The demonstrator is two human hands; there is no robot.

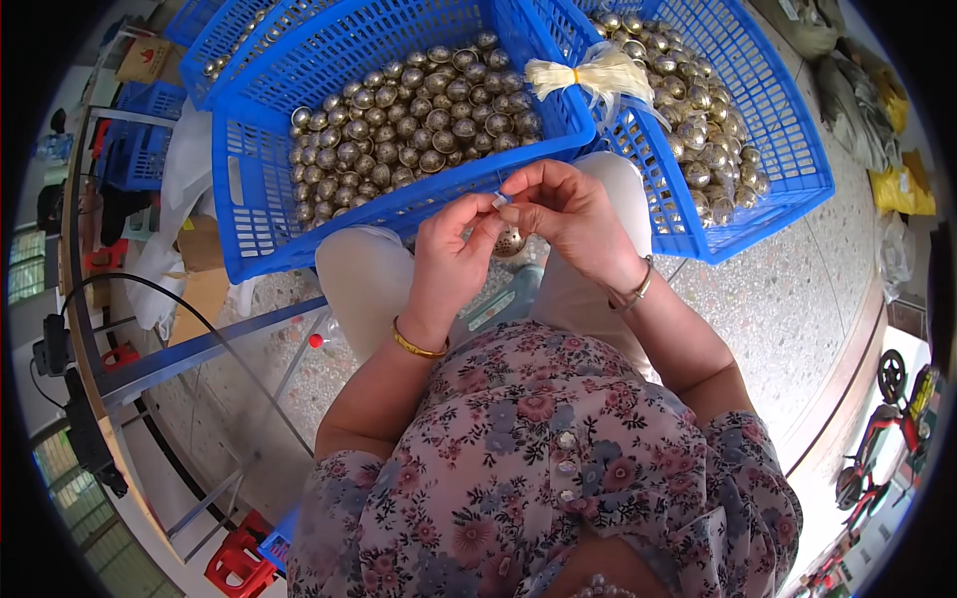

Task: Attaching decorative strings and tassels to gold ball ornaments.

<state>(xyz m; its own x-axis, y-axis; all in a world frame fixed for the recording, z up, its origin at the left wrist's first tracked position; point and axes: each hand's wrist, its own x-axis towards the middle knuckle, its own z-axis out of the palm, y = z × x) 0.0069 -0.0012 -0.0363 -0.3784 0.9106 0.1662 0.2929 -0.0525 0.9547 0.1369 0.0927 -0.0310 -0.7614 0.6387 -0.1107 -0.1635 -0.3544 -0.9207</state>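
Note:
Before my lap, my left hand (451, 254) and my right hand (581, 221) meet with thumbs and forefingers pinched together. Between their fingertips is a small white tag (500, 200), partly covered by the fingers. Just below them a silvery perforated metal ball (509, 243) shows, mostly hidden by the hands; whether it hangs from the tag I cannot tell. Right behind the hands stands a blue plastic crate (227, 214) holding many similar shiny metal balls (404, 120).
A second blue crate (797, 130) of metal balls stands at the right. A bundle of pale strips (588, 77), tied with a yellow band, lies over the crates' adjoining rims. At the left are a metal-framed table (209, 349), a cardboard box (202, 244) and a red stool (239, 560).

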